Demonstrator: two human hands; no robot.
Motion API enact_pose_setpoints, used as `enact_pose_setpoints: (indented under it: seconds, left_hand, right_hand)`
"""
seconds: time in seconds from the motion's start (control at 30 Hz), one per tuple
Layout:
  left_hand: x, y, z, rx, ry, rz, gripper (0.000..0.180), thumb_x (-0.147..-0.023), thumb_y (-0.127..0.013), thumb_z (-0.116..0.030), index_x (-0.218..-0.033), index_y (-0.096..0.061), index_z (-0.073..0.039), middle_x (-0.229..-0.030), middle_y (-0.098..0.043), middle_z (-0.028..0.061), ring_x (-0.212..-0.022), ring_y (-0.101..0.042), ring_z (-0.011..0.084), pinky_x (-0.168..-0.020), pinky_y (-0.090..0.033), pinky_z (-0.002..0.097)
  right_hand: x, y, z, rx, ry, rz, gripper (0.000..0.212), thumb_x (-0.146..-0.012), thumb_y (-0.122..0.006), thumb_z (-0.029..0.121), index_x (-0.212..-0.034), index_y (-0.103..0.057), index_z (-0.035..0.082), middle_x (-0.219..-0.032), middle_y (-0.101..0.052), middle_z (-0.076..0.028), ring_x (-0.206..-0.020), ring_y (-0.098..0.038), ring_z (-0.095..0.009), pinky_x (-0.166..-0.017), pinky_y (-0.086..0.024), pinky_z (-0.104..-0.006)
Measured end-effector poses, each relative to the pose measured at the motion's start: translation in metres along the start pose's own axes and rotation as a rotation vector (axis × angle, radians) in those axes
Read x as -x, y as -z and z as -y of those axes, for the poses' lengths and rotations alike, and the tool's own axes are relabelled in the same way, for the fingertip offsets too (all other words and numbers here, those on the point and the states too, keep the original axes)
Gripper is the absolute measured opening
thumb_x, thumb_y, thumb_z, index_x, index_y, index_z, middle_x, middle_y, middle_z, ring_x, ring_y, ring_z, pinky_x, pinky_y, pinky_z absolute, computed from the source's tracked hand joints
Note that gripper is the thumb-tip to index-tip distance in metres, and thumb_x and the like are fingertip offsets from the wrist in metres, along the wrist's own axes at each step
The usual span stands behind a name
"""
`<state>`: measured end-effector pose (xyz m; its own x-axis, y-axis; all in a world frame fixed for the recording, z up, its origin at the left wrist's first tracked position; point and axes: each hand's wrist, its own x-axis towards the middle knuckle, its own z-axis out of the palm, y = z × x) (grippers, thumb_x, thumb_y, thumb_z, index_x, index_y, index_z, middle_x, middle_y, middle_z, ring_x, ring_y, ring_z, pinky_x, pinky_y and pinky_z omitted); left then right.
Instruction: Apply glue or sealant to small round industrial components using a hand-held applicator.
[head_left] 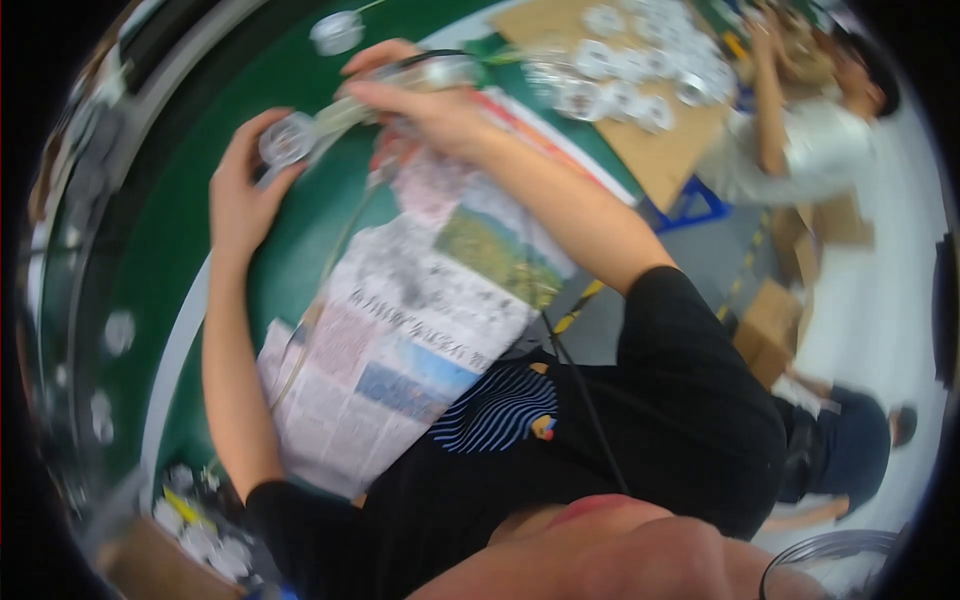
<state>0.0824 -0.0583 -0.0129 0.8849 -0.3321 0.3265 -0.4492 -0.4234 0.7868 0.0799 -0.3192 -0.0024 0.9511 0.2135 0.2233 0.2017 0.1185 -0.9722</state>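
My left hand (240, 190) grips a small round piece (287, 140), clear and white with a silvery middle, between thumb and fingers over the green table. My right hand (435, 108) is closed around a pale, translucent elongated thing (445, 72) with a dark strip along it; blur hides its kind. Its near end reaches toward the round piece, and I cannot tell whether they touch. Below both hands, a printed newspaper sheet (400, 310) covers the table's front edge. A thin pale cord (335, 265) runs across that sheet.
Many round white pieces (640, 65) lie on a brown board (660, 150) at the far right, by a clear plastic bag. Another round piece (337, 33) sits on the green table (160, 230). More parts (205, 540) stand near left. Two people (800, 150) are at right.
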Motion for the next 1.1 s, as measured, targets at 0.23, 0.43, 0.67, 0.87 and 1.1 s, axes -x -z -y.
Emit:
enact_pose_setpoints:
  seconds: [0.23,0.43,0.67,0.87,1.1]
  left_hand:
    - [-0.002,0.002,0.011,0.001,-0.045,-0.02,0.056,-0.08,-0.083,-0.013,-0.132,-0.063,-0.009,-0.128,-0.068,0.0118,-0.116,-0.068,0.0243,-0.099,-0.055,0.0366]
    - [0.008,0.007,0.002,0.011,-0.054,0.01,0.054,-0.08,-0.079,-0.005,-0.132,-0.063,-0.005,-0.127,-0.067,0.0147,-0.107,-0.071,0.0284,-0.096,-0.056,0.0379]
    - [0.005,0.013,-0.012,-0.002,-0.051,0.018,0.055,-0.079,-0.081,-0.003,-0.131,-0.062,-0.004,-0.122,-0.069,0.0139,-0.11,-0.07,0.0249,-0.096,-0.056,0.0357]
    - [0.005,0.017,-0.012,0.03,-0.029,0.021,0.054,-0.079,-0.081,-0.003,-0.13,-0.063,-0.004,-0.121,-0.069,0.014,-0.108,-0.07,0.0249,-0.095,-0.056,0.0354]
    - [0.004,0.015,-0.01,-0.004,0.029,0.029,0.053,-0.077,-0.08,-0.004,-0.127,-0.063,-0.004,-0.123,-0.066,0.0151,-0.114,-0.067,0.0295,-0.097,-0.054,0.0376]
  right_hand:
    - [0.001,0.0,-0.001,0.006,-0.134,0.11,0.039,-0.092,-0.075,0.021,-0.125,-0.06,0.006,-0.118,-0.071,-0.011,-0.099,-0.067,-0.017,-0.078,-0.056,-0.0281]
    - [0.004,-0.011,-0.016,-0.075,-0.114,-0.055,0.027,-0.094,-0.073,0.014,-0.115,-0.06,0.004,-0.095,-0.066,-0.008,-0.076,-0.058,-0.012,-0.059,-0.045,-0.0224]
    - [-0.005,0.004,-0.022,0.129,0.062,0.021,0.032,-0.092,-0.074,0.01,-0.12,-0.061,0.001,-0.118,-0.071,-0.013,-0.102,-0.066,-0.018,-0.093,-0.052,-0.0306]
    - [-0.008,0.0,-0.026,0.004,0.026,0.012,0.03,-0.093,-0.073,0.011,-0.119,-0.061,0.002,-0.116,-0.071,-0.013,-0.103,-0.066,-0.018,-0.094,-0.052,-0.0307]
    - [-0.006,0.0,-0.023,0.031,0.055,0.049,0.028,-0.094,-0.072,0.009,-0.119,-0.061,0.003,-0.115,-0.07,-0.013,-0.1,-0.065,-0.018,-0.089,-0.052,-0.0306]
